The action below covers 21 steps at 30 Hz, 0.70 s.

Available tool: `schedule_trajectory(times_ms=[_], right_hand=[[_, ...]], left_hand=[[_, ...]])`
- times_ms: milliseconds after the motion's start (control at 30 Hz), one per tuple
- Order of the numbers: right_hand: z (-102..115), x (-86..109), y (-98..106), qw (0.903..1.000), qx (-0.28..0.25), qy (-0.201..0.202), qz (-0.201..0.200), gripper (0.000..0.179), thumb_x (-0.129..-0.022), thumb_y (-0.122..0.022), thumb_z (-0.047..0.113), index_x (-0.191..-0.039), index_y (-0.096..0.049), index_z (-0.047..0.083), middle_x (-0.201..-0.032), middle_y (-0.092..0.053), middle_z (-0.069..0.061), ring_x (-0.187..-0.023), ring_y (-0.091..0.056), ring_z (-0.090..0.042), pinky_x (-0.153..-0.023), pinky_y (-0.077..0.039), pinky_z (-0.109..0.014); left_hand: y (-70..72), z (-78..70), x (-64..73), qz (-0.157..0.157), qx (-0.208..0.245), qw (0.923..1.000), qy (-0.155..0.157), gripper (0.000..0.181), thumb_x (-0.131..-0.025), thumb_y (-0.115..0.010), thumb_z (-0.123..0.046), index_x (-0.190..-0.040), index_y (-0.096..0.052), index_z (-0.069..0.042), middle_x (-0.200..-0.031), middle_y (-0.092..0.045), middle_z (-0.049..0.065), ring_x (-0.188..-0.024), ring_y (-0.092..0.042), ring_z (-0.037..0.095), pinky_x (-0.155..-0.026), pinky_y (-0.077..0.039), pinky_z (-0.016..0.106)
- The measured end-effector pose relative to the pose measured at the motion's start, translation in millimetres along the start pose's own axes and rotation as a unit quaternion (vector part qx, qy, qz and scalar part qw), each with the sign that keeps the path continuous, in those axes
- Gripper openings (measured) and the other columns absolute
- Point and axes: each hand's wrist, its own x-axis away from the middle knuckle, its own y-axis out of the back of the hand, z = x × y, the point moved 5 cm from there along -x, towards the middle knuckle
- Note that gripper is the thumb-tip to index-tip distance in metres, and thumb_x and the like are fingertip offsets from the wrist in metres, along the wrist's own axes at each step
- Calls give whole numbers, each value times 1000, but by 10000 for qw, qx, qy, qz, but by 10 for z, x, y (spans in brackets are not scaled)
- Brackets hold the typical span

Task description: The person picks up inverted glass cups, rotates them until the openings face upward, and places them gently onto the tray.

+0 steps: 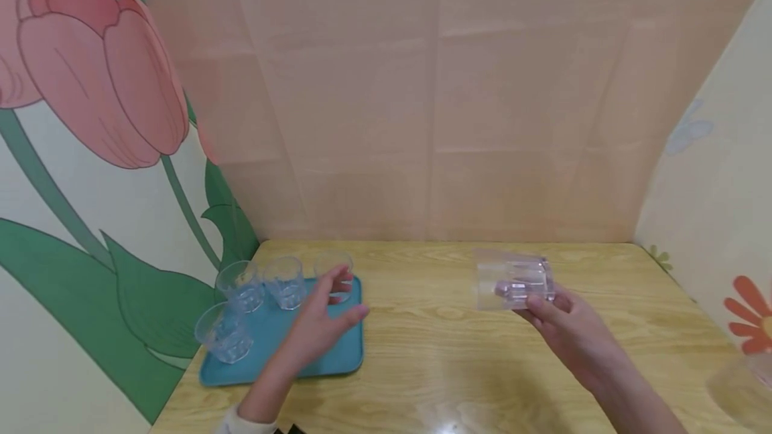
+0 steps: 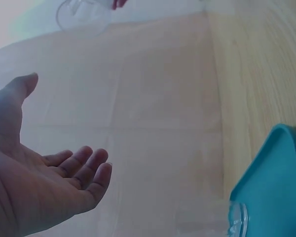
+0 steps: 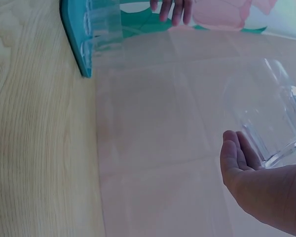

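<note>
My right hand [image 1: 573,333] grips a clear drinking glass [image 1: 512,283] near its base, raised over the right half of the table. The glass lies on its side in the air, its mouth pointing left; the right wrist view shows the fingers under the glass [image 3: 266,118]. Over a blue tray [image 1: 271,327] hovers my left hand [image 1: 322,330], fingers loosely bent, thumb spread, nothing in it. Several clear glasses stand upright on the tray, two of them at the left [image 1: 224,337] and back [image 1: 285,284]. My left fingers partly cover the back right glass [image 1: 333,263].
The wood-grain table [image 1: 422,353] ends at a pinkish cloth backdrop [image 1: 434,99]. A tulip-painted wall [image 1: 90,86] stands close beside the tray on the left, and a flowered wall [image 1: 699,220] on the right. A blurred transparent object [image 1: 744,387] shows at the lower right edge.
</note>
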Motion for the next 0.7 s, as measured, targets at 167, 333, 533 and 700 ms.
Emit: schedule_trajectory(times_ms=[167, 333, 533, 700], right_hand=[[-43, -25, -62, 10000, -18, -25, -39, 34, -106, -46, 0, -137, -50, 13, -139, -60, -5, -128, -58, -16, -106, -46, -25], [-77, -53, -116, 10000, 3, -67, 4, 35, -106, -48, 3, -140, -42, 9, -137, -61, -9, -127, -60, -20, -106, -45, -26], [-91, -73, -219, 9998, 27, -205, -78, 38, -105, -50, 5, -141, -38, 5, -138, -59, -8, -128, -59, -21, -108, -44, -27], [-111, -100, -311, 9997, -49, -256, -24, 40, -104, -53, 5, -142, -39, 4, -138, -59, -8, -128, -59, -22, -109, -43, -28]], left_hand=[[-106, 4, -4, 170, 88, 9998, -73, 77, -91, -77, -36, -153, -39, -12, -140, -56, 0, -126, -55, 22, -106, -44, 47], [-181, -1, -4, 262, 193, 9992, -235, 75, -92, -76, -34, -153, -38, -11, -141, -55, 1, -127, -55, 21, -106, -45, 47], [-256, -36, -6, 323, 319, 9985, -305, 74, -92, -75, -34, -153, -39, -13, -140, -55, -1, -127, -55, 19, -106, -44, 48], [-323, -58, -8, 454, 504, 9970, -365, 74, -93, -74, -34, -154, -38, -15, -141, -53, -4, -128, -53, 19, -105, -44, 48]])
